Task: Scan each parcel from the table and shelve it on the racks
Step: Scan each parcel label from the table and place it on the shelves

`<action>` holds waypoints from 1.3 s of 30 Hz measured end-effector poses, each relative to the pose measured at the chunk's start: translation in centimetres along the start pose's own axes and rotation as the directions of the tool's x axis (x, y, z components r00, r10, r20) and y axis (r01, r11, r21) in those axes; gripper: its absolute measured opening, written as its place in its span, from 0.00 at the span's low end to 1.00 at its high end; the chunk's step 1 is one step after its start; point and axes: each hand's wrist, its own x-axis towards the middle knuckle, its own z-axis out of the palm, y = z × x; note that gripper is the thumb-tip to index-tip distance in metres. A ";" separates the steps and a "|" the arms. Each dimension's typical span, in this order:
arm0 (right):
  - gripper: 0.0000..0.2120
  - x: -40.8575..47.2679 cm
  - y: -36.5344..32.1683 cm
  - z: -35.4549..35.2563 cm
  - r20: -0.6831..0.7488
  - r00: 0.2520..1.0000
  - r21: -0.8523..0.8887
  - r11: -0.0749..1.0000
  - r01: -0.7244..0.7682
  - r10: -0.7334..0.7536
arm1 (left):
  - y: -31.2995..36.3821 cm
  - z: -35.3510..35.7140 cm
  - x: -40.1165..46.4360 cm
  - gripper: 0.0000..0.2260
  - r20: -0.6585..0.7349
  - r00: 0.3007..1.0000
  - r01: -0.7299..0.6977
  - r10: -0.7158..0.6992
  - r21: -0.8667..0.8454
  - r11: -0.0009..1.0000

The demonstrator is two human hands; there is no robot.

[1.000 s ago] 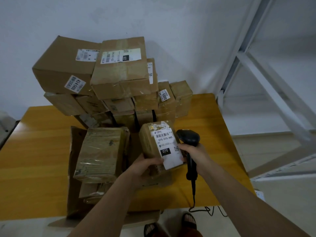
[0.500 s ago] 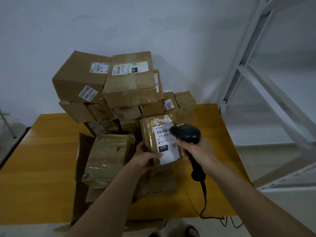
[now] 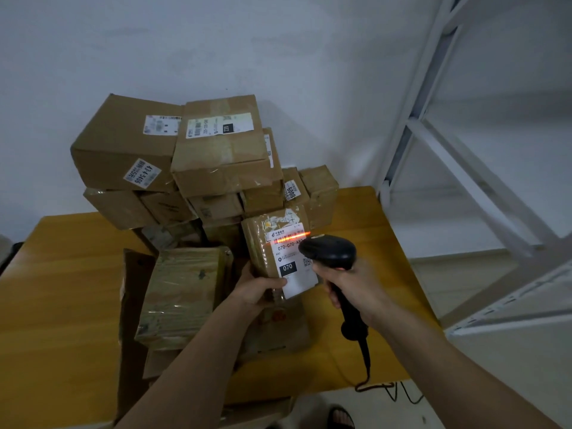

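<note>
My left hand [image 3: 258, 292] has its fingers curled round the bottom edge of a small brown parcel [image 3: 272, 246], thumb pressed on the lower corner of its white label [image 3: 294, 264]. Parcel is held upright, lifted clear of the tabletop [image 3: 62, 274], label facing me. Label reads 070-070-A80, with a black 070 block below it.

My right hand [image 3: 349, 284] has its fingers wrapped round the handle of a black scanner [image 3: 329, 253]. Scanner head sits just right of the label, partly covering its right edge. Orange-red scan line [image 3: 289, 238] lies across the barcode at the top of the label. Scanner cable [image 3: 368, 366] drops off the near edge of the tabletop.

Below the held parcel: a flat brown parcel [image 3: 278, 329] lying on the tabletop. Left of it, a taped box [image 3: 182, 295] resting on more flat packages. Behind, against the wall, a stack of cardboard boxes [image 3: 192, 162], the top two large ones tilted, labels up.

White metal rack [image 3: 433, 144] to the right of the tabletop.
</note>
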 end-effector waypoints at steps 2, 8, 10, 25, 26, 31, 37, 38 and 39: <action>0.12 -0.2 0.3 0.3 -0.012 1.000 0.000 1.000 -0.002 0.003 | -0.1 0.0 0.0 0.42 0.014 1.000 -0.004 0.004 0.007 1.000; 0.14 -1.1 1.2 0.9 -0.033 0.999 -0.004 1.000 0.026 -0.026 | -0.5 0.4 0.0 0.45 0.107 0.994 -0.008 0.006 0.021 1.000; 0.13 -1.5 1.7 1.0 -0.062 0.998 0.019 1.000 0.022 -0.021 | -0.7 0.8 0.0 0.46 0.143 0.990 -0.002 -0.004 0.044 0.999; 0.23 -11.1 2.5 -12.7 -0.138 0.964 0.225 0.941 0.255 -0.228 | 0.2 10.3 -4.8 0.52 0.576 0.784 -0.051 -0.232 0.432 0.900; 0.22 -12.4 2.8 -14.6 -0.105 0.961 0.227 0.935 0.274 -0.256 | 0.1 11.9 -5.4 0.52 0.600 0.758 -0.067 -0.256 0.462 0.884; 0.17 -19.1 5.4 -24.5 -0.050 0.943 0.256 0.908 0.331 -0.330 | -2.3 21.5 -10.0 0.44 0.692 0.636 -0.150 -0.343 0.546 0.824; 0.19 -24.9 8.0 -35.7 -0.238 0.908 0.240 0.885 0.399 -0.345 | -5.1 33.8 -15.8 0.24 0.721 0.636 -0.332 -0.276 0.578 0.745; 0.19 -25.3 8.2 -37.1 -0.271 0.897 0.238 0.879 0.414 -0.350 | -5.3 35.5 -16.4 0.23 0.715 0.663 -0.370 -0.222 0.571 0.733; 0.18 -25.4 8.4 -38.4 -0.294 0.886 0.228 0.873 0.431 -0.360 | -5.5 37.3 -17.0 0.25 0.700 0.697 -0.404 -0.154 0.560 0.723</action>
